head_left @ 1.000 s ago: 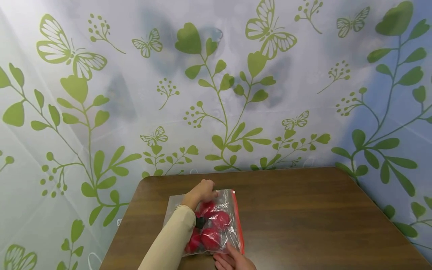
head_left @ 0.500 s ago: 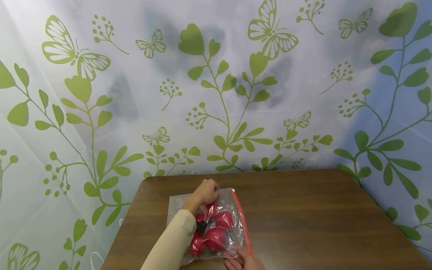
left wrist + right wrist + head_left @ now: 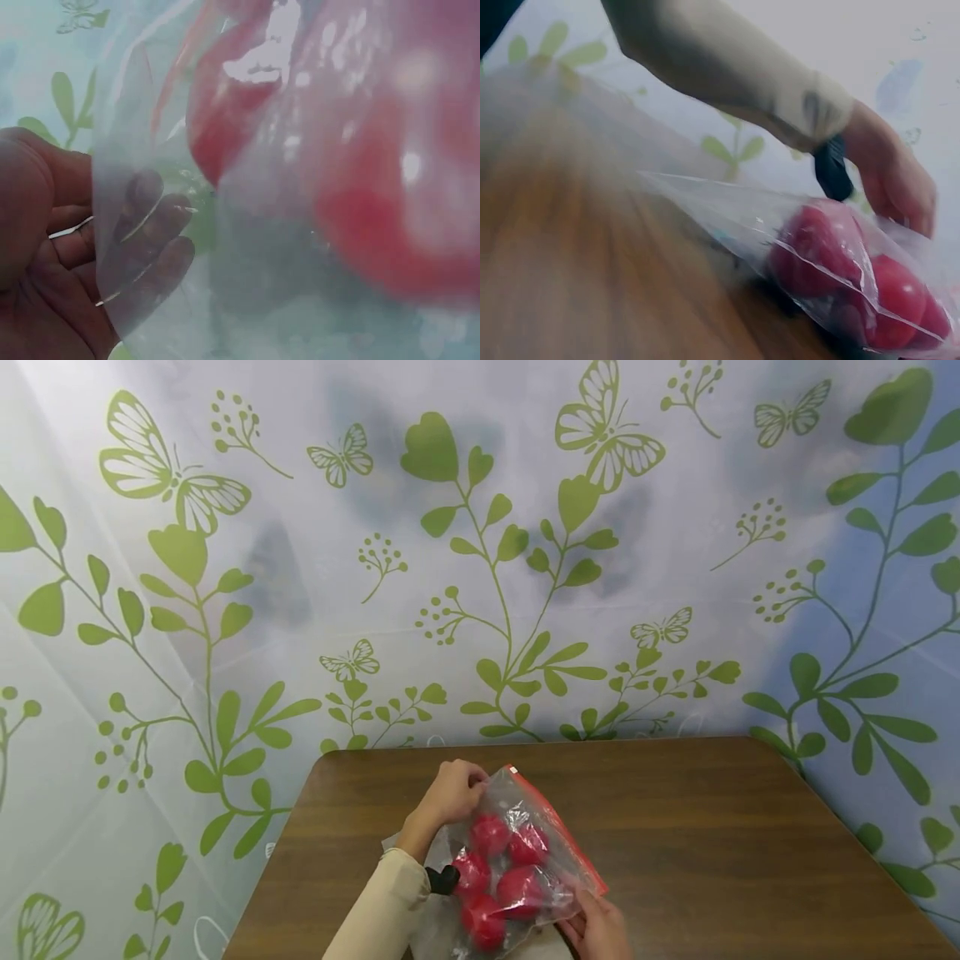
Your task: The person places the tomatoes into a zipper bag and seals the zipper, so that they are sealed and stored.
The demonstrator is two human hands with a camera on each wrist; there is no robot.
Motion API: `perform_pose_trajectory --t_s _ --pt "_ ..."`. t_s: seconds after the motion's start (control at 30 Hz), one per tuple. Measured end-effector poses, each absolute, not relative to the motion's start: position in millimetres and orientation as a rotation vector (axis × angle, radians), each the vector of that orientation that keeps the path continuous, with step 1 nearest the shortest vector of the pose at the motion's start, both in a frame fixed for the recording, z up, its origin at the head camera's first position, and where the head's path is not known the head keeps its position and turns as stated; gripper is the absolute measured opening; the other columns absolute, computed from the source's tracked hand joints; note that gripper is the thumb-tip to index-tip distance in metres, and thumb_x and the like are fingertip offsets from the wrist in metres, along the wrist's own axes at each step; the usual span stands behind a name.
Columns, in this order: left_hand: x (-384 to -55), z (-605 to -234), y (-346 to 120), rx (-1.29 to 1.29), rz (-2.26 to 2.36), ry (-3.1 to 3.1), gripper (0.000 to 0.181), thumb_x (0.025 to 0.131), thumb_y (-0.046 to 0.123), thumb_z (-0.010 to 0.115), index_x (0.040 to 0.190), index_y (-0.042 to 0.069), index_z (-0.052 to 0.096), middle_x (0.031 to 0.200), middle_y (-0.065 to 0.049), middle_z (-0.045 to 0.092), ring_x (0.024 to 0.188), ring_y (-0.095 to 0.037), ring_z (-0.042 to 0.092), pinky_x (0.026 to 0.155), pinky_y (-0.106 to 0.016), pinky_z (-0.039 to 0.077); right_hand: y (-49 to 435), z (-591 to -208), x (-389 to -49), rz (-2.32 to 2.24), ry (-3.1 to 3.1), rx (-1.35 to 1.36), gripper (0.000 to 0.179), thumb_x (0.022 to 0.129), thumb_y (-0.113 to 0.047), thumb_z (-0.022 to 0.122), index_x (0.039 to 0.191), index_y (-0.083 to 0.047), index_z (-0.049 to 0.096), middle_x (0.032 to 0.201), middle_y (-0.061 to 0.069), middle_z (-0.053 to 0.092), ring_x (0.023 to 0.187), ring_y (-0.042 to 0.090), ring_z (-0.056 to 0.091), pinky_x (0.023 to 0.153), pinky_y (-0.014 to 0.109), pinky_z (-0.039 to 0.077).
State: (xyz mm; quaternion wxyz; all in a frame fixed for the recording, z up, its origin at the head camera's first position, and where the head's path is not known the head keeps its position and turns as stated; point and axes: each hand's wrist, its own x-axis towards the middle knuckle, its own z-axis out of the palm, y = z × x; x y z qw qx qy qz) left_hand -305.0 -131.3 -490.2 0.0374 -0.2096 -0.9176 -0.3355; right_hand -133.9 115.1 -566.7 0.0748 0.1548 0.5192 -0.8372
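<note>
A clear zip bag (image 3: 513, 810) with a red zip strip (image 3: 562, 831) holds several round red fruits (image 3: 520, 891), glossy through the plastic. My left hand (image 3: 452, 793) grips the bag's far left edge by the end of the strip. In the left wrist view, the fingers (image 3: 161, 274) of that hand show through the plastic, with the thumb side in front. At the near right corner my right hand (image 3: 600, 927) pinches the bag below the strip's other end. The right wrist view shows the bag (image 3: 727, 202) tilted close over the table, the fruits (image 3: 900, 300) bunched low in it.
A brown wooden table (image 3: 690, 827) lies under the bag, its far edge against a white curtain (image 3: 510, 568) with green leaves and butterflies. A small black device (image 3: 442, 880) sits at the left wrist, overlapping the bag.
The bag has turned, its zip strip swinging from nearly upright to a slant down to the right. My right hand has moved right; the left has shifted to the bag's far edge, uncovering more fruits.
</note>
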Motion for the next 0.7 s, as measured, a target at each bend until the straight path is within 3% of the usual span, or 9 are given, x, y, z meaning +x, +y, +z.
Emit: perform_pose_trajectory --t_s 0.1,0.27,0.5,0.7 --pt "-298.1 -487.2 -132.1 -0.587 -1.105 -2.789 0.015 0.102 0.006 0.069 0.104 0.001 0.083 0.086 -0.003 0.076 0.071 -0.009 0.060 0.063 -0.027 0.052 122.1 -562.1 -137.3 -2.518 1.646 0.478 0.043 0.116 -0.012 0.044 0.134 0.024 0.060 0.101 0.001 0.081 0.091 0.006 0.077 0.082 0.025 0.064" --pt "-289.7 -480.9 -131.7 -0.468 -1.182 -2.764 0.015 0.102 0.006 0.069 0.105 0.003 0.083 0.088 -0.003 0.076 0.070 -0.011 0.059 0.061 -0.027 0.050 131.5 -551.6 -140.8 -2.540 1.681 0.484 0.037 0.117 -0.013 0.043 0.124 0.011 0.069 0.096 -0.006 0.079 0.090 0.002 0.076 0.083 0.023 0.063" --pt "-281.1 -471.9 -134.4 -0.296 -1.313 -2.759 0.020 0.100 0.008 0.066 0.109 0.004 0.083 0.093 -0.005 0.078 0.074 -0.013 0.063 0.064 -0.030 0.053 138.1 -539.3 -142.7 -2.550 1.730 0.401 0.042 0.118 -0.014 0.041 0.139 0.017 0.059 0.100 -0.008 0.078 0.094 0.002 0.076 0.087 0.022 0.063" --pt "-278.4 -468.5 -130.7 -0.180 -1.392 -2.772 0.026 0.106 0.018 0.063 0.112 0.003 0.082 0.099 -0.009 0.078 0.081 -0.017 0.064 0.070 -0.033 0.054 140.3 -535.2 -141.3 -2.618 1.678 0.237 0.036 0.118 -0.015 0.043 0.118 -0.010 0.078 0.102 -0.010 0.080 0.096 0.003 0.077 0.087 0.022 0.063"
